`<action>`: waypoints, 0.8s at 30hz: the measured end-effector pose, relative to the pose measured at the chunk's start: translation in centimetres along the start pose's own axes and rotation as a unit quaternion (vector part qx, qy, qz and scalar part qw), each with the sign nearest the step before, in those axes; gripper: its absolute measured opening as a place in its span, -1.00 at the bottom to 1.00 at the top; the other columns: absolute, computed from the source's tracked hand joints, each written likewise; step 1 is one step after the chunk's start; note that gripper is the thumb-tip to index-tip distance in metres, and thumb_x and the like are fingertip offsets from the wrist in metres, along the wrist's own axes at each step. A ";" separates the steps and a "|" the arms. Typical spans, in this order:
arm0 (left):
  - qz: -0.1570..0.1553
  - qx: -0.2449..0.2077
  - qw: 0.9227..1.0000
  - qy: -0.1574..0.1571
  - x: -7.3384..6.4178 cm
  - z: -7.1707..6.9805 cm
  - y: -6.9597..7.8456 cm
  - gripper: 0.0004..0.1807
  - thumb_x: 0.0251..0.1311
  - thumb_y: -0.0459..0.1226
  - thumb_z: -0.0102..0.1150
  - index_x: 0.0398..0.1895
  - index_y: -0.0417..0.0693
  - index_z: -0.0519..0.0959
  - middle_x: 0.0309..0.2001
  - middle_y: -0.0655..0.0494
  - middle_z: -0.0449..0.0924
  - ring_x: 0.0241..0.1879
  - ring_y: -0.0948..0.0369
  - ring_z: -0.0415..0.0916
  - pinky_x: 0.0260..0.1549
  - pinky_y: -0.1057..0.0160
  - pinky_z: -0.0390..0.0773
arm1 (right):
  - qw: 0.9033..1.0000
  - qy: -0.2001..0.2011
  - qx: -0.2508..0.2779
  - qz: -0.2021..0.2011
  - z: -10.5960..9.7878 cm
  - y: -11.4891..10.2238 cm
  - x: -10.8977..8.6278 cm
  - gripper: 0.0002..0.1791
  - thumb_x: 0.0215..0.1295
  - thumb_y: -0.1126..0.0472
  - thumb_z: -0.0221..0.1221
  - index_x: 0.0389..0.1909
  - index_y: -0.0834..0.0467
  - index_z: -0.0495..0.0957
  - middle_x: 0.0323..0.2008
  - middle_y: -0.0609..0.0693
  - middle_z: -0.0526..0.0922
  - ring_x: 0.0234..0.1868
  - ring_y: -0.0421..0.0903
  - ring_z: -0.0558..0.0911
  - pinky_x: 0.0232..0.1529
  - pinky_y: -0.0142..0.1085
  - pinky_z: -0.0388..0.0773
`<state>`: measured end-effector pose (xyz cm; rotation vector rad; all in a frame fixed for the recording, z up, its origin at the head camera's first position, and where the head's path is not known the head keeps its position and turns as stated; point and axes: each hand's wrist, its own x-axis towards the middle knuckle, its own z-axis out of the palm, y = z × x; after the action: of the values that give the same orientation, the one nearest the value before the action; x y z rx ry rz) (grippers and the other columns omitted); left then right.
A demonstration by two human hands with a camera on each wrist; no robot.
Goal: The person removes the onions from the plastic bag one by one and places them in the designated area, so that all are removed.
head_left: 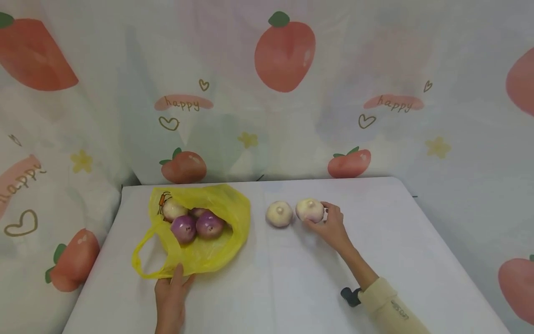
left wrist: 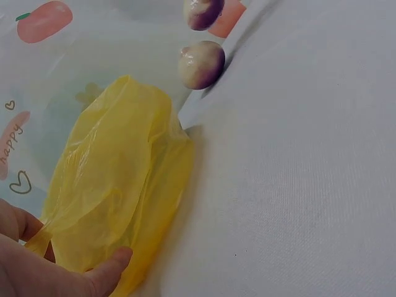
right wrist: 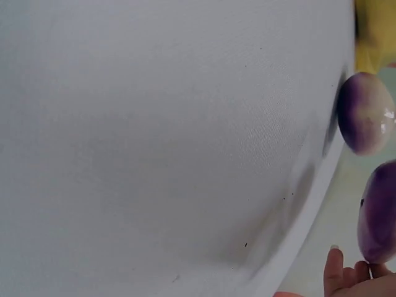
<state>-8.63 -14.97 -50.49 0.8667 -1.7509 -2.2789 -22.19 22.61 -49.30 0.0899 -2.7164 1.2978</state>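
Note:
A yellow plastic bag lies on its side at the left of the table, its mouth facing front-left. Several round turnips, purple and one showing its pale side, sit inside. My left hand holds the bag's near edge, thumb on the outside and fingers tucked behind the plastic. Beside the bag, a white-and-purple turnip stands on the table. Just right of it, my right hand grips another such turnip between thumb and fingers, raised above the tabletop in the right wrist view.
A white cloth covers the table. A small black object shows by the right sleeve cuff. Behind the table hangs a curtain printed with fruit and hearts. One bag handle loops out toward the left.

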 end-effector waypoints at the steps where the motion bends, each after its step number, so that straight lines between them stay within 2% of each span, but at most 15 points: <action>1: 0.004 -0.005 1.000 -0.002 0.1 -0.1 -0.2 -0.39 0.40 -0.13 -0.10 0.37 -0.29 0.07 0.27 -0.09 0.12 0.25 0.06 0.18 0.03 0.14 0.54 | 1.000 0.003 -0.008 0.008 -0.1 0.0 0.0 -0.16 0.06 0.09 0.36 0.23 0.41 0.16 0.09 0.32 0.24 0.11 0.16 0.24 -0.08 -0.12 0.46; 6: 0.011 -0.023 1.000 -0.002 1.5 -0.8 -1.8 -0.38 0.36 -0.09 -0.02 0.35 -0.22 0.13 0.23 -0.04 0.17 0.22 0.10 0.22 -0.02 0.19 0.57 | 1.000 0.001 -0.022 0.018 -0.2 0.4 0.4 -0.15 0.09 0.08 0.34 0.24 0.43 0.14 0.09 0.35 0.22 0.08 0.19 0.29 -0.03 -0.07 0.44; 15: 0.002 -0.036 0.999 0.028 3.8 -1.6 -4.1 -0.41 0.32 -0.07 0.03 0.32 -0.12 0.18 0.21 0.03 0.22 0.20 0.13 0.25 -0.10 0.25 0.62 | 1.000 0.002 -0.017 0.026 0.5 1.8 1.3 -0.16 0.07 0.16 0.35 0.23 0.50 0.14 0.04 0.37 0.24 -0.09 0.16 0.42 -0.07 -0.11 0.51; 24: 0.018 -0.066 0.998 0.017 3.9 -1.8 -4.3 -0.33 0.23 -0.03 0.15 0.30 -0.14 0.20 0.20 0.02 0.23 0.18 0.12 0.26 -0.08 0.21 0.61 | 0.999 -0.027 0.001 0.028 0.9 2.4 1.9 -0.17 0.10 0.20 0.32 0.24 0.54 0.11 0.12 0.45 0.25 -0.04 0.22 0.44 -0.01 -0.05 0.51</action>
<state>-9.89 -16.87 -56.15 0.8364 -1.5686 -2.3114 -24.43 23.45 -51.46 0.0497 -2.7827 1.3333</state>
